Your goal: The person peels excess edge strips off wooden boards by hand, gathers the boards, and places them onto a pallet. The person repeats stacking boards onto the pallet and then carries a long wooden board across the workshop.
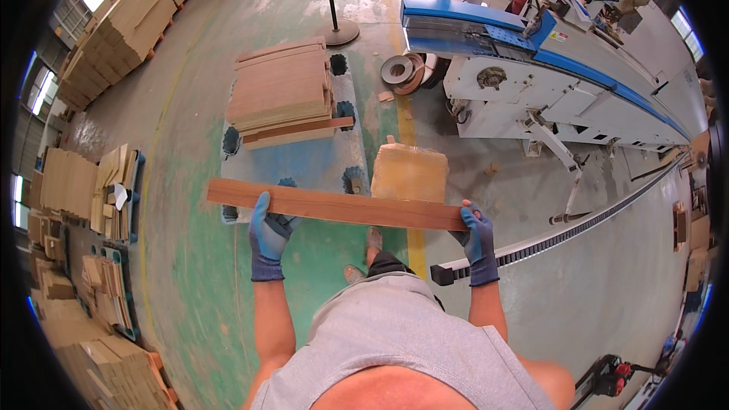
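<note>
I hold a long reddish-brown wooden board [342, 205] level in front of my waist, seen edge-on. My left hand [269, 234], in a blue glove, grips it about a third of the way from its left end. My right hand [475, 237], also gloved in blue, grips its right end. Beyond the board, a stack of similar boards [282, 91] lies on a blue pallet [304, 163]. A lighter tan stack [408, 172] stands just behind the board's right half.
A long white and blue machine [547, 76] runs along the right, with a black cable chain [562, 235] on the floor beside it. A pedestal fan base [340, 30] stands ahead. Piles of wood pieces [83, 205] and stacked panels [125, 19] line the left.
</note>
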`<state>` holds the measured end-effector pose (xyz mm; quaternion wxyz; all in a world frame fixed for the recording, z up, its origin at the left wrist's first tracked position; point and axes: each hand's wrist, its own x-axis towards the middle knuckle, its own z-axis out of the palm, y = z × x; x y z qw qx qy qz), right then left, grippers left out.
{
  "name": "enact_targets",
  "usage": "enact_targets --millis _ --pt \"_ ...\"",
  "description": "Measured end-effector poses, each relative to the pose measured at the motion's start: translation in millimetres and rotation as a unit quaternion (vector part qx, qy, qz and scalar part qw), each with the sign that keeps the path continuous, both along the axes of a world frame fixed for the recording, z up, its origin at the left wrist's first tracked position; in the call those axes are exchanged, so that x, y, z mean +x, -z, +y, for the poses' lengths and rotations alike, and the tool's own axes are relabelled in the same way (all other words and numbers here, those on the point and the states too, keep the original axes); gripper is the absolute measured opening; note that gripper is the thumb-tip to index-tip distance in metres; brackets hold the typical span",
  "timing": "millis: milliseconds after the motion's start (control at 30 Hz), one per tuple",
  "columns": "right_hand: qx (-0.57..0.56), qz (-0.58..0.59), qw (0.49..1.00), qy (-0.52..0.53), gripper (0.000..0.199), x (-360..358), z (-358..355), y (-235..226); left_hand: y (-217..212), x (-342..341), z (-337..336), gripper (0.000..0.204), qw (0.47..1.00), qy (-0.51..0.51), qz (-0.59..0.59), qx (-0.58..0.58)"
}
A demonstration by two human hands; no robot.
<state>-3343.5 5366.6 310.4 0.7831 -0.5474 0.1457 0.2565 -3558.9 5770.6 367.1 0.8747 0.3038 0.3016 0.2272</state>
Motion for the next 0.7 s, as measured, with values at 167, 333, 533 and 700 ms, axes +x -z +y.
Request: enact_targets --millis 167,333,533,700 --pt "0.031 0.024 0.998 0.054 0.025 36.5 33.1 20.5 10.6 41.1 36.0 0.049 0.998 0.008 0.012 -0.058" --pt "0.13 0.059 0.987 0.069 0.026 74.1 74.9 36.4 26.4 68.7 76.6 0.049 0.997 -0.008 0.022 -0.079" --pt "0.179 0.09 0.979 0.041 0.025 105.1 107.2 76.9 52.4 96.7 108.4 0.045 0.995 -0.036 0.016 -0.09" --pt "0.079 0.092 0.992 0.044 0.029 120.5 138.4 78.8 72.1 109.4 138.0 0.047 0.99 -0.041 0.017 -0.134"
